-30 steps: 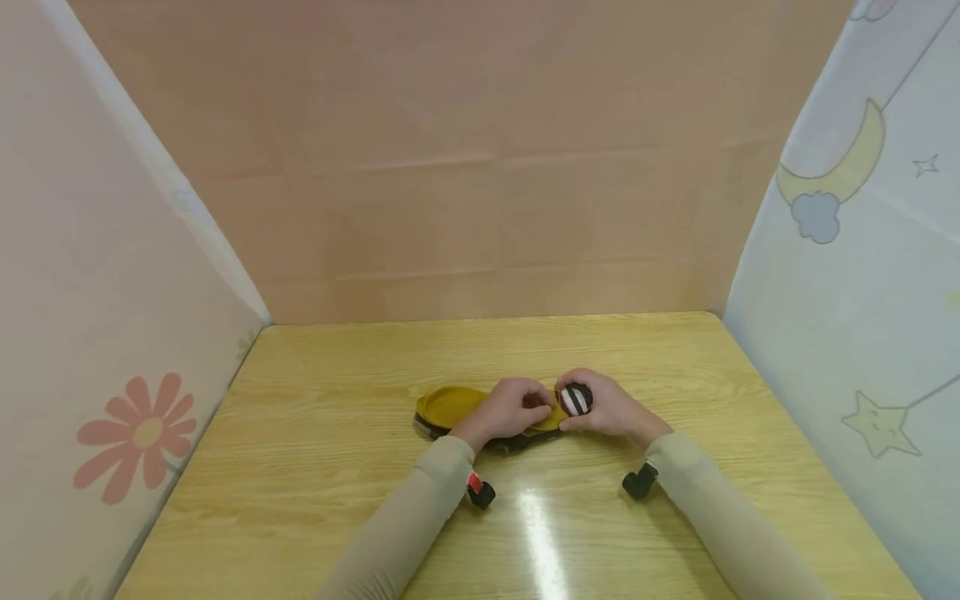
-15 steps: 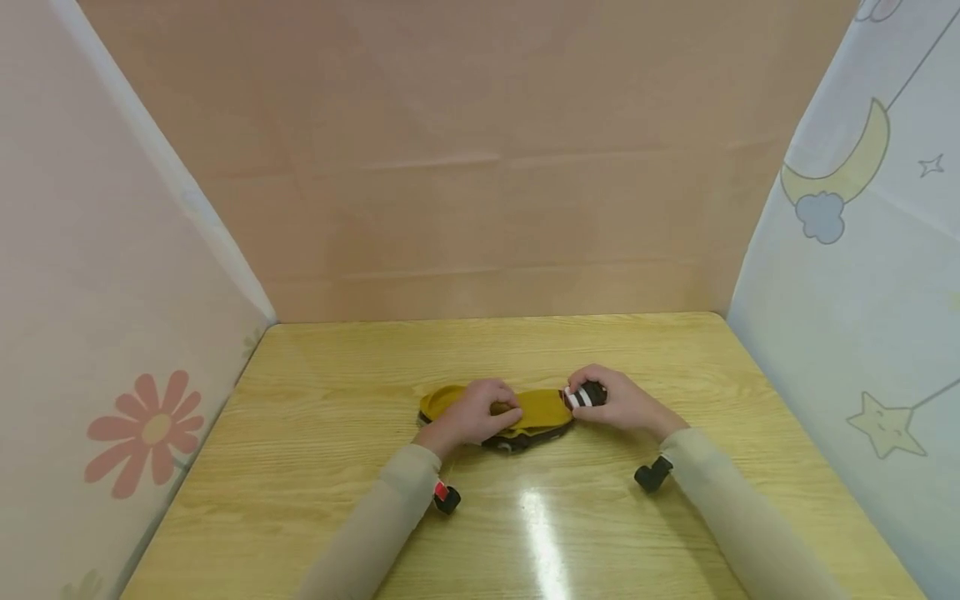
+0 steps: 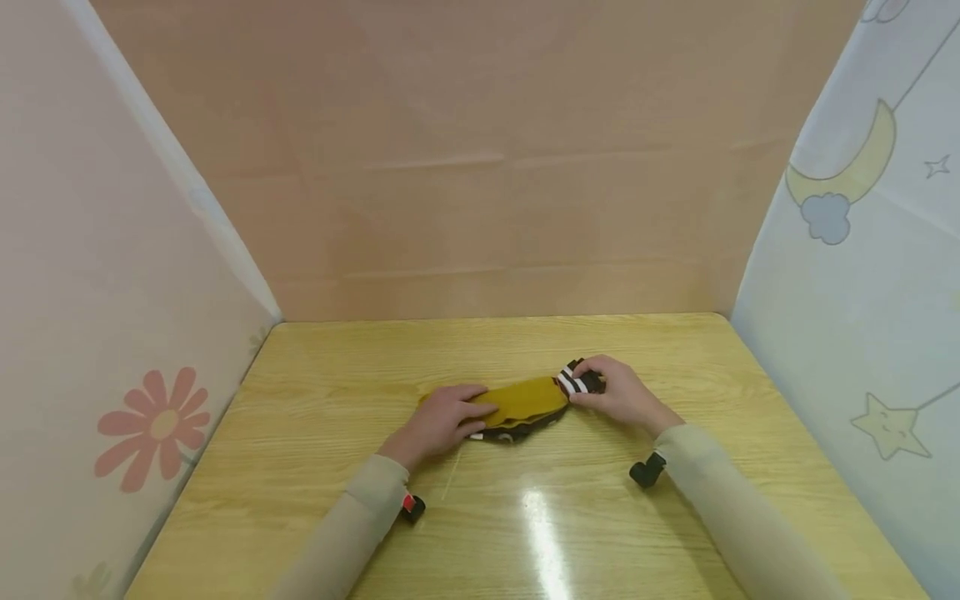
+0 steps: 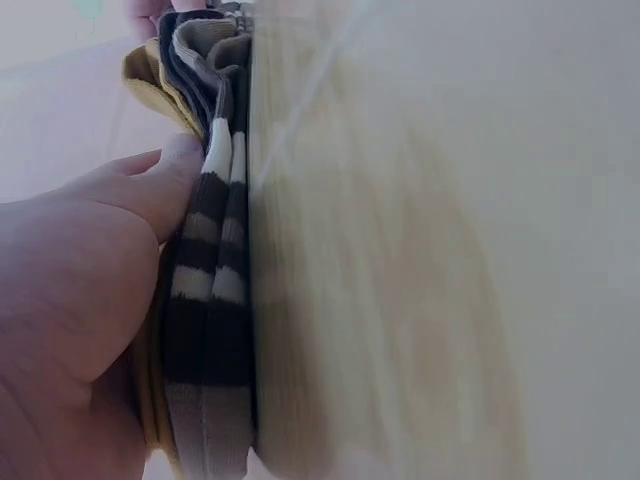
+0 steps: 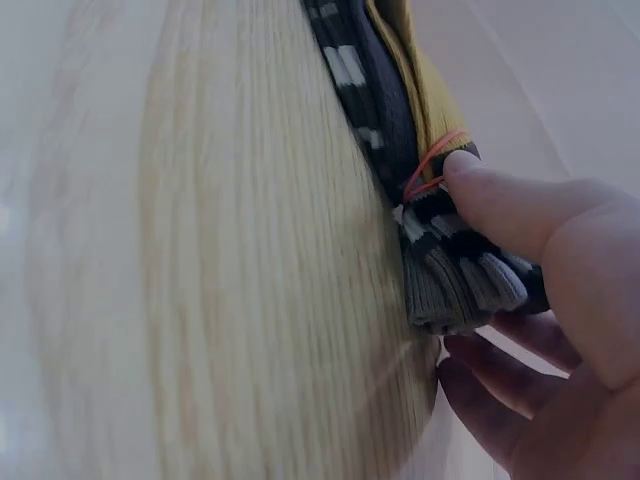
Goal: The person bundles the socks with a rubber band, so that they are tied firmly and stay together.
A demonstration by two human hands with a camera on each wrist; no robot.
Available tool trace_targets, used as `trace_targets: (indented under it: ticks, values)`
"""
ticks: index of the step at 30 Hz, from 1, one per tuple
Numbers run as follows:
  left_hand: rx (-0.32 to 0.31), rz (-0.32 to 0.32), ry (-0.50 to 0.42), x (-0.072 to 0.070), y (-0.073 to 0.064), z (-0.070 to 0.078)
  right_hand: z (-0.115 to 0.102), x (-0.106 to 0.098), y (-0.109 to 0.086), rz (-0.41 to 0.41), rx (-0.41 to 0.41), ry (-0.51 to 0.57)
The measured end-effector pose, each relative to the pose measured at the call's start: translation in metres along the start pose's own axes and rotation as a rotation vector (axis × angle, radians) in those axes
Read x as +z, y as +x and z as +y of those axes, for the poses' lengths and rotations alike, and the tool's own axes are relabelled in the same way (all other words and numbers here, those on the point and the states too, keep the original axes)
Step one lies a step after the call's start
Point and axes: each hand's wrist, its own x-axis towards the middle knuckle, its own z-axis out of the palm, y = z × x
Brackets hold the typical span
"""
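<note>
A bundle of socks (image 3: pixel 525 402) lies on the table, mustard on top with dark striped ones beneath. A thin red rubber band (image 5: pixel 424 166) wraps the bundle near its striped cuffs (image 3: pixel 573 380). My left hand (image 3: pixel 441 418) rests over the left end of the socks, its fingers fairly straight on the mustard fabric. In the left wrist view its thumb lies along the side of the striped layers (image 4: pixel 208 290). At the right end my right hand (image 3: pixel 618 395) holds the cuffs, the thumb (image 5: pixel 490 195) at the band and the other fingers around the far side.
The wood-grain table (image 3: pixel 337 358) extends around the bundle. A plain brownish panel (image 3: pixel 480 208) stands behind it. Printed sheets with a flower (image 3: pixel 162 425) and a moon (image 3: pixel 855 162) flank the left and right sides.
My left hand has slid left along the socks and flattened onto them. My right hand has shifted from the cuff opening to the cuffs' side, and the bundle's right end has tilted away.
</note>
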Motion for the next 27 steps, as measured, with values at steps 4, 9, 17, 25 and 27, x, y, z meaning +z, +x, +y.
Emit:
trace_targets:
  ticks: [4,9,17,25,27]
  values:
    - [0.018,0.007,0.002,-0.003,-0.005,-0.002,-0.001,0.004,0.003,0.023,-0.020,-0.045]
    - [-0.008,0.002,-0.046,-0.011,-0.011,-0.002,-0.003,0.009,0.009,0.030,-0.050,-0.098]
    - [-0.078,0.015,-0.081,-0.026,-0.030,-0.015,-0.005,0.010,0.007,-0.008,-0.028,-0.013]
    - [-0.159,0.069,-0.105,-0.037,-0.043,-0.035,-0.005,-0.004,-0.002,-0.016,-0.007,-0.006]
    - [-0.187,0.096,-0.117,-0.039,-0.044,-0.044,-0.003,-0.009,-0.004,0.008,-0.021,-0.048]
